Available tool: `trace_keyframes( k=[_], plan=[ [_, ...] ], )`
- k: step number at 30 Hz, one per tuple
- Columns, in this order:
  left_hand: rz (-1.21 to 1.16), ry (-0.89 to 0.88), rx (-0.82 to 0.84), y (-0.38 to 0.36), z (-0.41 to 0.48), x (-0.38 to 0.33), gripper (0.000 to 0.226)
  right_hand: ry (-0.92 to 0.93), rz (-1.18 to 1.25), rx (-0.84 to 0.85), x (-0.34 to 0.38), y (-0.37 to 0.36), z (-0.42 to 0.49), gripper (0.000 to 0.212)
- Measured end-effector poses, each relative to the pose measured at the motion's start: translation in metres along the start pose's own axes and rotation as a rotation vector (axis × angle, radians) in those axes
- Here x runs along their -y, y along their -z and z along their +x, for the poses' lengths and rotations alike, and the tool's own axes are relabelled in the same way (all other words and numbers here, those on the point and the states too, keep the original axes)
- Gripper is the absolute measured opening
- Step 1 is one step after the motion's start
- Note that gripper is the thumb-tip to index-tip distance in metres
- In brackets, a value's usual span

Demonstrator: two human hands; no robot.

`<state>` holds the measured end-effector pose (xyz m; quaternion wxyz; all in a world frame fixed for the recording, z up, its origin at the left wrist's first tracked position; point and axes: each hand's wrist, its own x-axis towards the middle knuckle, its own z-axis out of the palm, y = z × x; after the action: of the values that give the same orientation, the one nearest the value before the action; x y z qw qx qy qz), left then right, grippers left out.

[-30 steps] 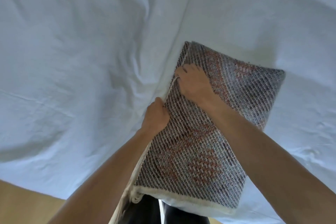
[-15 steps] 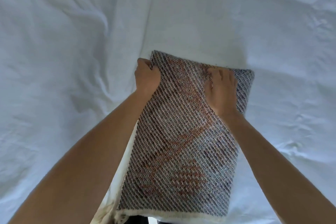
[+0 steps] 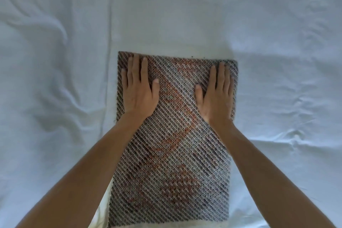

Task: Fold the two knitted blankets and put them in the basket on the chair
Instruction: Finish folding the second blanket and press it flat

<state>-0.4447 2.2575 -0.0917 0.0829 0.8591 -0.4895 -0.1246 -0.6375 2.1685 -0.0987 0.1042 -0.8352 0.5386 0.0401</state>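
The folded knitted blanket (image 3: 172, 163) lies on the white sheet (image 3: 55, 79), long side pointing away. Left hand (image 3: 138, 91) and right hand (image 3: 216, 94) press flat, fingers straight, near its 2 far corners.

L hand (image 3: 137, 91) & R hand (image 3: 216, 96) flat, palms down, both arms outstretched.

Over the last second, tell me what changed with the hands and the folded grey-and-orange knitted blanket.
The left hand released the left edge of the folded grey-and-orange knitted blanket and now lies flat by its far left corner. The right hand crossed from the left side to the far right corner, fingers straightened. The blanket stayed folded on the white sheet.
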Motion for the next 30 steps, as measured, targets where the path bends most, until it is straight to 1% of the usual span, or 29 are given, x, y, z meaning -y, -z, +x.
trace_keyframes(
  k=[2, 4, 6, 9, 11, 13, 15, 17, 19, 21, 22, 24, 26, 27, 28, 30],
  plan=[
    [0.071, 0.015, 0.098, -0.016, 0.002, 0.009, 0.066, -0.018, -0.018, 0.073, -0.015, -0.013, 0.003, 0.073],
    [0.117, 0.015, 0.15, -0.026, 0.007, 0.013, 0.066, -0.002, -0.01, 0.109, -0.02, -0.023, 0.011, 0.074],
    [0.131, 0.027, 0.178, -0.026, 0.011, 0.011, 0.067, -0.004, 0.013, 0.096, -0.017, -0.02, 0.014, 0.074],
    [0.113, 0.019, 0.135, -0.011, 0.001, 0.002, 0.067, 0.037, 0.059, 0.008, -0.015, -0.005, -0.006, 0.07],
    [0.097, -0.074, 0.107, -0.002, -0.023, -0.007, 0.069, 0.132, 0.1, -0.028, -0.013, -0.001, -0.036, 0.068],
    [0.105, -0.22, 0.163, -0.007, -0.056, -0.01, 0.071, 0.202, 0.093, 0.012, -0.018, -0.008, -0.063, 0.07],
    [0.159, -0.279, 0.246, -0.021, -0.077, 0.001, 0.072, 0.136, 0.046, 0.1, -0.032, -0.022, -0.075, 0.074],
    [0.211, -0.27, 0.292, -0.035, -0.078, 0.016, 0.073, 0.081, 0.028, 0.152, -0.046, -0.033, -0.073, 0.076],
    [0.223, -0.258, 0.327, -0.038, -0.073, 0.017, 0.074, 0.078, 0.026, 0.174, -0.048, -0.035, -0.069, 0.076],
    [0.199, -0.268, 0.328, -0.032, -0.07, 0.014, 0.073, 0.079, 0.041, 0.166, -0.043, -0.03, -0.067, 0.075],
    [0.185, -0.282, 0.317, -0.027, -0.067, 0.013, 0.072, 0.078, 0.056, 0.141, -0.041, -0.024, -0.065, 0.073],
    [0.173, -0.311, 0.266, -0.015, -0.048, 0.012, 0.068, 0.104, 0.101, 0.032, -0.039, -0.01, -0.053, 0.065],
    [0.175, -0.316, 0.176, -0.003, -0.014, 0.01, 0.062, 0.174, 0.115, -0.072, -0.036, 0.004, -0.026, 0.057],
    [0.18, -0.303, 0.161, 0.002, 0.005, 0.007, 0.061, 0.205, 0.099, -0.079, -0.033, 0.01, -0.009, 0.057],
    [0.188, -0.285, 0.179, 0.007, 0.024, 0.004, 0.063, 0.225, 0.074, -0.041, -0.028, 0.016, 0.009, 0.061],
    [0.238, -0.256, 0.271, 0.016, 0.056, -0.002, 0.067, 0.219, 0.017, 0.126, -0.02, 0.025, 0.041, 0.073]
  ],
)
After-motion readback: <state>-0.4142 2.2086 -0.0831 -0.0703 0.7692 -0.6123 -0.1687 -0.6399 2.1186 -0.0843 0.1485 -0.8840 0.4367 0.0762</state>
